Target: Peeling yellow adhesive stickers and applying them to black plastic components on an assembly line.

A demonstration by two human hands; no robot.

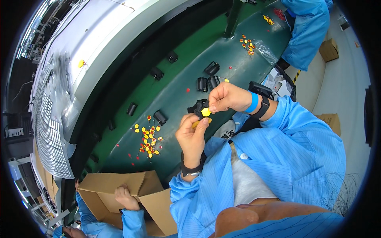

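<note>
In front of my body, my right hand [229, 97] pinches a small bright-yellow, flat, many-sided disc [206, 112] between thumb and fingertips. My left hand [191, 135] is closed just below it, with a yellow-orange bit [201, 122] by its thumb and fingertip; whether that is a held piece or a finger cover I cannot tell. Just beyond the left fingertips is a dark, irregular black part [197, 106], partly hidden by the hands. To the left on the green belt lies a loose pile of small yellow and red discs [149, 139] with thin leads.
Black cylindrical housings [202, 84] lie beyond my hands, with another housing [160, 117] near the pile. More yellow discs [248, 44] lie farther along, beside a clear plastic bag [266, 52]. At lower left, another person's hand [127, 197] grips an open cardboard box [115, 179]. A blue-sleeved co-worker [307, 33] is at upper right.
</note>
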